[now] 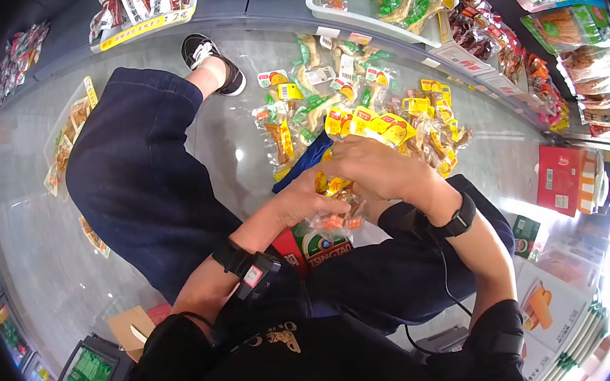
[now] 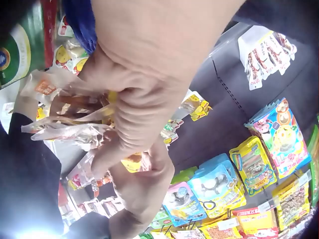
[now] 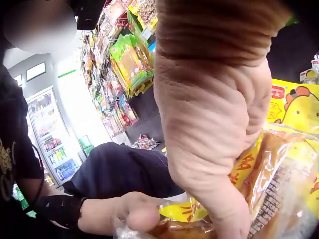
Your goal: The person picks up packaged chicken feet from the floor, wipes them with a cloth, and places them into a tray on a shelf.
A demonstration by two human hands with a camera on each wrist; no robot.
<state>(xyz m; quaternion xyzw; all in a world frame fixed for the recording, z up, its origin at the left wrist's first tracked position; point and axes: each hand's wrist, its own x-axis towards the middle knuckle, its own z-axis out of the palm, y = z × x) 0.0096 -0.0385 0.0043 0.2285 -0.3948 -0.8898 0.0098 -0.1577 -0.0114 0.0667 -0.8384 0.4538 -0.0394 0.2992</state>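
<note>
In the head view, the left hand (image 1: 300,202) is clamped on a small bunch of clear packets (image 1: 338,218), its thumb laid across them, just above the green Tsingtao box (image 1: 326,254). The right hand (image 1: 380,166) crosses close over it, fingers bent down beside the yellow-topped packets (image 1: 372,125). More packets (image 1: 342,86) lie spread on the grey floor beyond.

The left wrist view shows the bunch poking out past the left fingers, loose clear edges splaying apart. Squaring those edges before adding pressure would probably give a neater hold (slick plastic tends to slide), and a broad thumb should serve better than a pinch at one corner.

In the right wrist view, a packet with a yellow label (image 3: 184,212) sits between the two hands, near the left thumb. The right fingertips are hidden, so whether they grip anything I cannot tell. Working by the sealed edges looks wisest, with the left hand bearing the weight and the right making small adjustments.
</note>
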